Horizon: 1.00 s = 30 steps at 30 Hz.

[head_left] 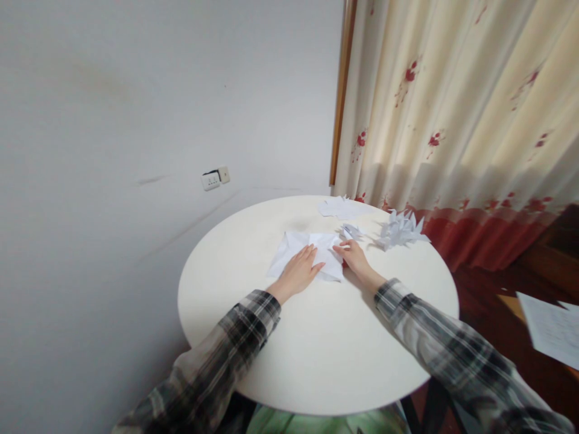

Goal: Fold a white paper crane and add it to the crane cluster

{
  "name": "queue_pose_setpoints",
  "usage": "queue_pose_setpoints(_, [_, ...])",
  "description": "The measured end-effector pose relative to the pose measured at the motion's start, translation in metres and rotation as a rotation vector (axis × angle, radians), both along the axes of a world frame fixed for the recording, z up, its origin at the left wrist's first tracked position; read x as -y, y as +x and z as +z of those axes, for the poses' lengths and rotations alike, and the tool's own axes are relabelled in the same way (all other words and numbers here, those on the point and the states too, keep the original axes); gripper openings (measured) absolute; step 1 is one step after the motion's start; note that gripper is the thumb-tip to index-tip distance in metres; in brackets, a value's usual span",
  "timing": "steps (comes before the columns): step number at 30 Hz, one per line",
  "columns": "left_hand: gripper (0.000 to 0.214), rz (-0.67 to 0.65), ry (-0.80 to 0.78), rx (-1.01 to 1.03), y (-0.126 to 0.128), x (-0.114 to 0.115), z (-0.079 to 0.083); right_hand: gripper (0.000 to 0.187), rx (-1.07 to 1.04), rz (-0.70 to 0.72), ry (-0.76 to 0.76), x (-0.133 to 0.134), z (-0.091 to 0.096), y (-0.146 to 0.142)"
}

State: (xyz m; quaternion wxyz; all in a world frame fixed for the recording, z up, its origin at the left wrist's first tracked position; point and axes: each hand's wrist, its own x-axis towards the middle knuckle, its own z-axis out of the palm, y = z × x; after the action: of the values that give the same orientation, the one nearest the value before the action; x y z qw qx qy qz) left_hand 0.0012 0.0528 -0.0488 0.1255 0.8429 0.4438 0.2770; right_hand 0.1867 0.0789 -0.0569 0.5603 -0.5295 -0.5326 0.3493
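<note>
A creased sheet of white paper [289, 242] lies on the round white table [226, 283]. My left hand [299, 270] rests on its middle, palm down with the fingers stretched out. At the right edge of the sheet is my right hand [355, 258], its thumb and forefinger at the paper's border; whether they pinch it I cannot make out. Just behind the right hand sits a small folded paper piece [351, 231]. Part of the sheet is hidden under the left hand.
A pile of pointed folded paper pieces [400, 230] stands on the table's right side. Flat white sheets [339, 208] lie at the far edge. A wall with a socket [210, 181] is at the left, a flowered curtain [434, 108] behind. Papers [549, 328] lie lower right, off the table.
</note>
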Motion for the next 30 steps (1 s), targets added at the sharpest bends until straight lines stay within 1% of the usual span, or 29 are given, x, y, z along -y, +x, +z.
queue_pose_setpoints(3, [0.056,0.014,-0.017,-0.050,0.000,0.000,-0.001,0.038,0.118,0.000,-0.005,0.005,0.005,-0.002])
queue_pose_setpoints(6, [0.059,0.044,-0.020,-0.220,0.000,0.002,0.001,0.047,0.295,-0.019,0.040,0.009,0.010,-0.003])
queue_pose_setpoints(9, [0.062,0.065,-0.015,-0.363,0.000,0.003,0.004,0.052,0.399,-0.011,0.016,0.010,0.012,-0.002])
queue_pose_setpoints(13, [0.064,0.080,-0.037,-0.440,0.000,0.003,0.004,0.050,0.532,-0.020,-0.009,0.013,0.014,0.003])
queue_pose_setpoints(15, [0.063,0.087,-0.051,-0.455,0.000,0.003,0.004,0.048,0.656,-0.073,0.045,0.017,0.017,0.004])
queue_pose_setpoints(17, [0.063,0.090,-0.057,-0.460,0.000,0.004,0.004,0.046,0.774,-0.109,0.170,0.021,0.021,0.003])
queue_pose_setpoints(19, [0.063,0.090,-0.054,-0.462,0.001,0.004,0.004,0.045,0.839,-0.052,0.326,0.024,0.023,-0.002])
queue_pose_setpoints(21, [0.062,0.093,-0.047,-0.464,0.002,0.005,0.005,0.042,0.864,0.085,0.450,0.026,0.022,-0.009])
queue_pose_setpoints(23, [0.060,0.094,-0.044,-0.472,0.004,0.006,0.006,0.039,0.886,0.231,0.506,0.026,0.017,-0.016])
queue_pose_setpoints(25, [0.058,0.094,-0.045,-0.481,0.005,0.006,0.006,0.037,0.934,0.354,0.514,0.025,0.010,-0.020])
queue_pose_setpoints(26, [0.057,0.093,-0.044,-0.484,0.004,0.006,0.007,0.038,0.964,0.392,0.507,0.024,0.006,-0.020])
queue_pose_setpoints(28, [0.055,0.084,-0.037,-0.485,0.003,0.006,0.006,0.041,1.035,0.415,0.479,0.023,0.000,-0.020])
queue_pose_setpoints(30, [0.054,0.065,-0.031,-0.484,0.001,0.004,0.005,0.045,1.111,0.400,0.431,0.023,-0.003,-0.017])
